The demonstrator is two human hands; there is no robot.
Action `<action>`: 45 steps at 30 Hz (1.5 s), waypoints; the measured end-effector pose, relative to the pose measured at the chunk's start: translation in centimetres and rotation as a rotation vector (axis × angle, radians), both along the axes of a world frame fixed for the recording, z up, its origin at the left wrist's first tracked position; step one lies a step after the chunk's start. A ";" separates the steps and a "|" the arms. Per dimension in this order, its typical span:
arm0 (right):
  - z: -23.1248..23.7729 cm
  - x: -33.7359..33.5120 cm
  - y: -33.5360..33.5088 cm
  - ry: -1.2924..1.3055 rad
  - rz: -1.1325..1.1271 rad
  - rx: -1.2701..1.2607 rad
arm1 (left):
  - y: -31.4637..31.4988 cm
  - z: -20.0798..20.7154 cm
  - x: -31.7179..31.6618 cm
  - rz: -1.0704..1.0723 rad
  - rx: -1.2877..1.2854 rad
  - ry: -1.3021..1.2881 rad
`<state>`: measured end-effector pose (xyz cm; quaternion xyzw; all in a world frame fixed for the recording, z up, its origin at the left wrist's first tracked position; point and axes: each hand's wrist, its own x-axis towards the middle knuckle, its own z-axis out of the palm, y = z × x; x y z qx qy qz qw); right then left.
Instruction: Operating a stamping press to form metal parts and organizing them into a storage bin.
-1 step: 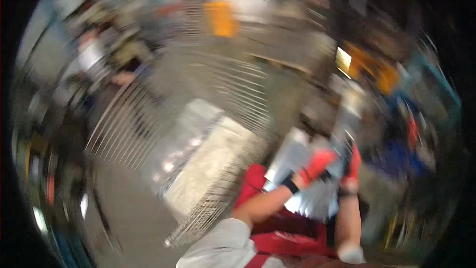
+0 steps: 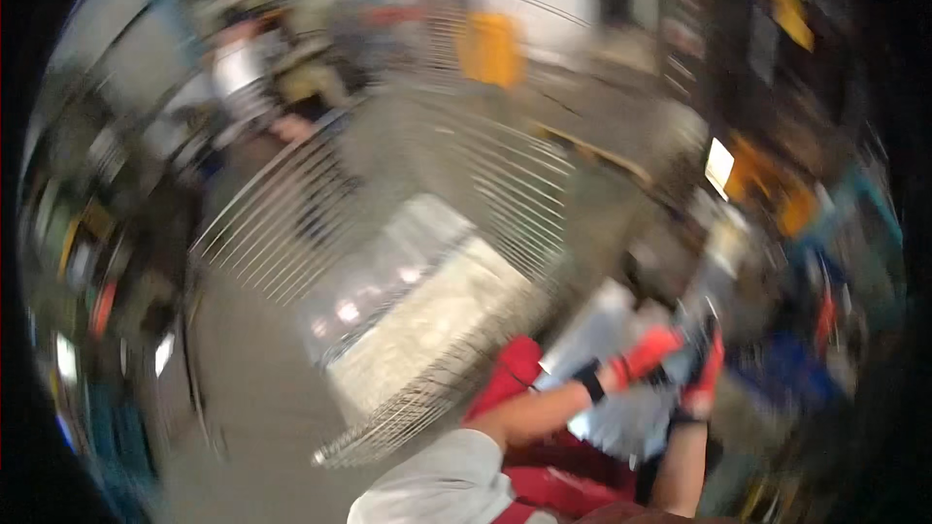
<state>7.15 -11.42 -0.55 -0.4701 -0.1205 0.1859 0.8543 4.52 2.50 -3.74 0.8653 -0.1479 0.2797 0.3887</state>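
Observation:
My left hand [image 2: 646,354], in a red glove with dark parts, reaches in over my lap. Close on its right, my right hand [image 2: 709,374] wears a matching glove and points upward. Between and just beyond them is a blurred, long grey piece [image 2: 711,286] with a pale far end; whether either hand grips it is smeared by motion. Beneath my forearms and hands lie shiny silvery sheets or panels [image 2: 621,417], and another silvery panel [image 2: 587,325] leans beyond my left wrist.
On my left stands a wire-sided basket [image 2: 524,204] holding shiny clear or metallic material [image 2: 388,272] and a cream-coloured flat block [image 2: 432,315]. A person [image 2: 243,73] is at the far left. Orange things [image 2: 490,49] stand at the back; blue material [image 2: 786,369] lies right.
The whole scene has shifted right and a little down in the picture. My hands keep about the same place beside the grey piece.

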 end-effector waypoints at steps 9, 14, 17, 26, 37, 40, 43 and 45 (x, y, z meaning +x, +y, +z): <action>-3.7 1.1 -2.0 0.130 0.008 0.218 | -4.1 -2.4 0.1 -0.257 -0.751 0.532; -2.6 0.7 0.4 0.071 -0.211 -0.024 | -2.0 1.3 -2.4 -0.212 -1.065 0.685; -0.9 0.5 1.0 -0.067 -0.400 -0.241 | -3.2 -1.3 -2.3 -0.181 -1.196 0.777; -1.2 -0.1 -0.2 -0.294 -0.423 -0.333 | -2.5 4.7 -2.8 -0.331 -1.175 0.994; 0.6 -0.2 0.4 -0.057 -0.360 -0.220 | -2.1 1.6 -2.0 -0.319 -1.101 0.892; 0.2 0.2 -0.3 -0.018 -0.307 -0.273 | -2.3 3.8 -2.5 -0.309 -1.163 0.982; 0.3 -0.1 0.3 -0.072 -0.401 -0.248 | -2.6 4.9 -2.9 -0.300 -1.203 1.018; 0.4 -0.3 0.7 -0.039 -0.448 -0.208 | -2.5 4.3 -2.9 -0.300 -1.194 1.018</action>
